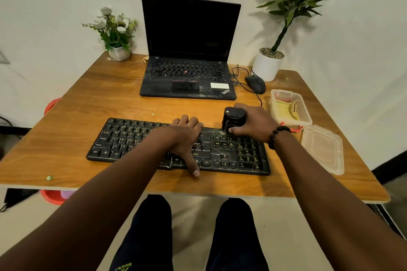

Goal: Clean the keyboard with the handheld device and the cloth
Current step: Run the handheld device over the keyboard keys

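Dusty keyboard (136, 141) lies flat at the table's (77, 116) near edge. Left hand (187, 136) rests spread on its middle keys. Right hand (255, 125) grips the black handheld device (234, 117) at its far right corner; cloth (284, 109) sits in the container (306, 114) beside.

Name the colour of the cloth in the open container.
Pale yellow cloth, lying in the clear container; head view.

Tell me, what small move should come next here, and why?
Probably sweep the handheld device, gripped in the right hand, leftward along the keyboard. It sits at the keyboard's top right edge, whitish dust still streaks the keys, and the left hand lies flat on them, steadying the board.
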The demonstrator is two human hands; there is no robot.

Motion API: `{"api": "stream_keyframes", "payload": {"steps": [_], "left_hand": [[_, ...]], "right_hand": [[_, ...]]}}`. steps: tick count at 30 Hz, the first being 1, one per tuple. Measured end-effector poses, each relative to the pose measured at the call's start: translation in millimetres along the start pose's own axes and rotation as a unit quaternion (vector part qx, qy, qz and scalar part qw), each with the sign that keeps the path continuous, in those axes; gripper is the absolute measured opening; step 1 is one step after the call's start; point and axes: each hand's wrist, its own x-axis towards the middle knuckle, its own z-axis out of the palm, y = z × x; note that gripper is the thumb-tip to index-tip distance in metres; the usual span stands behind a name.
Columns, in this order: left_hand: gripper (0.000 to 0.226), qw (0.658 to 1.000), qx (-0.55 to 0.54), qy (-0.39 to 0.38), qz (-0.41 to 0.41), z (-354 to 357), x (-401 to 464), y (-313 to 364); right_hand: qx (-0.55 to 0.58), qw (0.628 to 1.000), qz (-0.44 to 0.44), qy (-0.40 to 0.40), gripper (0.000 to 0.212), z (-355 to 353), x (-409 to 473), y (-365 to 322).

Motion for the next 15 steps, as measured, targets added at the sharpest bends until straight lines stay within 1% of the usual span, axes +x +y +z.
{"api": "stream_keyframes", "payload": {"steps": [2,3,6,7,9,11,13,15], "left_hand": [[0.149,1.000,0.004,-0.006,0.000,0.1,0.5,0.1],[0.150,1.000,0.006,-0.006,0.000,0.2,0.9,0.3],[0.151,1.000,0.006,-0.008,-0.005,0.8,2.2,0.1],[0.151,1.000,0.004,-0.009,-0.006,1.1,2.8,-0.5],[0.151,1.000,-0.001,-0.013,-0.008,1.0,4.0,-1.8],[0.152,1.000,-0.001,-0.017,-0.008,0.7,4.5,-1.6],[0.152,1.000,0.004,-0.018,-0.008,0.3,4.1,-1.1],[0.151,1.000,0.007,-0.015,-0.005,0.3,4.2,-1.0]], "right_hand": [[-0.080,0.997,0.006,0.021,0.034,0.6,5.0,-0.6],[-0.092,0.995,0.013,0.028,0.034,-1.3,6.9,-0.6],[0.004,1.000,-0.004,0.020,0.036,-1.6,2.2,-2.1],[0.015,1.000,-0.013,0.007,0.036,0.6,0.1,-4.2],[-0.016,1.000,-0.012,-0.007,0.035,4.0,0.9,-6.0],[-0.053,0.998,-0.003,0.015,0.035,-0.7,4.3,-7.1],[-0.021,0.999,-0.005,0.028,0.037,-5.3,4.9,-7.8],[0.000,1.000,-0.022,-0.003,0.036,-2.4,2.7,-13.2]]}}
